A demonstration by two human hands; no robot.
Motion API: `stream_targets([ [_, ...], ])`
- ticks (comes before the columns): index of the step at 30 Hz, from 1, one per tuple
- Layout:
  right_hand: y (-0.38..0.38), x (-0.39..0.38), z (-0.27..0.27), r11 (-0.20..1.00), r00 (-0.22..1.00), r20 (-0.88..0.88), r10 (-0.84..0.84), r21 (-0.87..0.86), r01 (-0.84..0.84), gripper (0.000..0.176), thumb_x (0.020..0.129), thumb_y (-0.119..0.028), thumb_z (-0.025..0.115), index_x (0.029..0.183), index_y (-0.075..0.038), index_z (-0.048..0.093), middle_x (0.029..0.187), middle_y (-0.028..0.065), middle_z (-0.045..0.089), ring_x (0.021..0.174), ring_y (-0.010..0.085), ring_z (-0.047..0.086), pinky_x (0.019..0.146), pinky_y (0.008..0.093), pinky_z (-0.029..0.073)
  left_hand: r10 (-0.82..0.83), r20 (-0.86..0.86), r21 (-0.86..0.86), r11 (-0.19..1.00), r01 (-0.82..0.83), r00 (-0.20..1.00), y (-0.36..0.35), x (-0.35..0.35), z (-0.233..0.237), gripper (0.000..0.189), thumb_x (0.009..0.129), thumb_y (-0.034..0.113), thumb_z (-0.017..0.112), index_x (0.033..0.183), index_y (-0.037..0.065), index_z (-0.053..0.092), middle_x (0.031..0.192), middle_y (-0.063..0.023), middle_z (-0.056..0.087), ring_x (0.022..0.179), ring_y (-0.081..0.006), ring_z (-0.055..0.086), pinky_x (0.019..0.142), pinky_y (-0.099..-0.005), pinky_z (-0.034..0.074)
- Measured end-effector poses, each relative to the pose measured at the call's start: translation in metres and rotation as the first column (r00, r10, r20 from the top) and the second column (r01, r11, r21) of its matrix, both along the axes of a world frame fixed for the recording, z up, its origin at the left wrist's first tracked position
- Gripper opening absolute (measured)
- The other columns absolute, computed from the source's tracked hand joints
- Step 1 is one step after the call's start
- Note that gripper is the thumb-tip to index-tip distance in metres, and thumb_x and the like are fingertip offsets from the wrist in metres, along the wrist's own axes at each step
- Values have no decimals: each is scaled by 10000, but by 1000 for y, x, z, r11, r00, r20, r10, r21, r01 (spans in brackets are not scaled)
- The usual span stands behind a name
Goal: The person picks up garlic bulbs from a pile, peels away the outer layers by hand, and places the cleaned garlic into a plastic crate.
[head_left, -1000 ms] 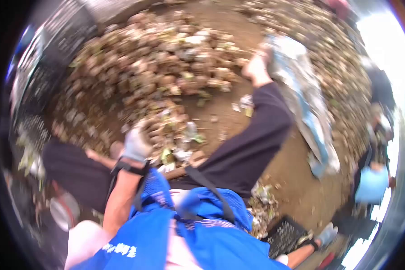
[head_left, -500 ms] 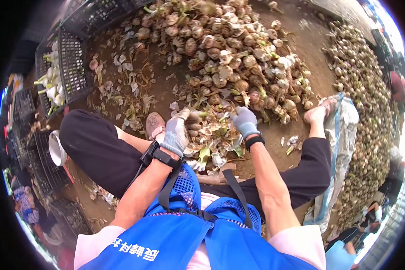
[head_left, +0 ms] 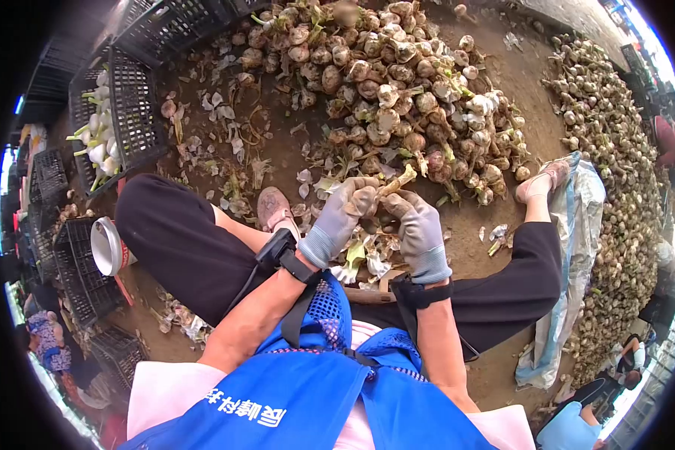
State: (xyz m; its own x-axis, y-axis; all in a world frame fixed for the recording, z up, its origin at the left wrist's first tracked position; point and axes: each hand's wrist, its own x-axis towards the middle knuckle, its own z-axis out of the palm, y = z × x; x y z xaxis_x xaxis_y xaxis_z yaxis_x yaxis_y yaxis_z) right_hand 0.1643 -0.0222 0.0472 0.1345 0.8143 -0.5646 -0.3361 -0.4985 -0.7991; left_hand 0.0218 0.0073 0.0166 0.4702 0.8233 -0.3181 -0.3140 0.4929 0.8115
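Grip: both gloved hands are closed, fingers bent in on one garlic bulb, held just above the ground at mid-frame. My left hand (head_left: 341, 214) wraps its left side; my right hand (head_left: 420, 232) pinches from the right, thumb and fingers together near the stem (head_left: 400, 178). Bulb is mostly hidden by fingers; stem sticks out, tilted toward upper right of the frame. Hands nearly touching each other.

Directly below the hands: peel scraps (head_left: 356, 256), between my legs. Left shoe (head_left: 274, 208) just left of my left hand.

Big garlic heap (head_left: 386, 82) fills top center, unpeeled and dirty, stems mixed in; its near edge sits just beyond the hands. Second garlic pile (head_left: 615, 202) runs down the right side of the frame.

Upper left: black crate (head_left: 133, 109), cleaner white garlic (head_left: 99, 135) inside. White bucket (head_left: 106, 246) at left, tilted, beside my left knee. More black crates (head_left: 88, 270) behind it, left edge.

White-and-blue sack (head_left: 566, 281) lies flat at right, between my right leg and the second pile. One person (head_left: 628, 364) lower right, another (head_left: 49, 337) lower left, both well apart from my hands.
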Motion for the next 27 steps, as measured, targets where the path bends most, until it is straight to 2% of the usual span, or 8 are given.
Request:
stream_targets([
  [2,0,-5,-2,999,1000,-5,-13,31,13,203,834,-200,613,936,-25,622,752,5,630,583,59,551,496,173,414,52,-263,345,938,44,963,-1,-1,-7,302,940,269,462,1074,1,499,854,1,532,773,-51,495,725,-187,424],
  [6,-3,-10,-10,995,999,49,24,92,-28,177,845,-180,597,883,-7,614,754,31,633,605,81,582,523,204,449,207,-319,509,861,-17,925,-8,-1,-31,260,952,258,430,1014,18,510,808,8,515,712,-57,464,660,-201,412],
  [9,-8,-16,3,995,1000,-4,-1,98,1,150,833,-115,596,860,30,623,722,30,617,603,86,570,529,220,464,184,-265,24,983,-184,946,-16,0,-17,273,940,317,433,959,71,549,800,2,554,688,-86,534,601,-222,457],
  [13,-20,-4,1,993,997,-75,0,122,9,150,841,-97,567,895,39,601,772,45,618,651,96,590,564,226,489,155,-236,-199,959,-203,959,-15,7,15,454,912,510,384,881,97,569,649,36,531,485,-57,485,407,-197,391],
  [17,-23,-4,13,985,988,-143,51,168,-27,184,853,-149,569,915,23,590,793,44,623,684,110,599,569,238,495,193,-246,108,979,-171,950,-12,10,5,506,902,535,380,908,66,569,670,24,537,523,-50,486,453,-191,404],
  [22,-18,-15,5,997,998,-10,-55,60,56,164,862,-112,559,929,35,586,831,45,627,706,126,606,610,244,507,431,-383,607,784,-129,817,-8,10,-32,503,911,516,383,885,54,579,669,11,540,564,-53,476,550,-218,424],
  [25,-21,-15,-9,985,995,95,-24,170,8,142,849,-74,569,936,37,589,810,48,621,688,120,596,614,247,501,328,-434,316,928,-199,839,-8,4,-24,502,913,505,393,876,43,585,655,7,537,549,-73,477,542,-242,426],
  [27,-23,-11,-9,992,996,-90,-28,123,39,136,847,-65,568,941,31,589,815,55,619,714,122,597,638,253,497,113,-276,-358,910,-211,955,-11,0,6,498,917,489,397,882,31,587,661,1,550,543,-91,487,553,-245,431],
])
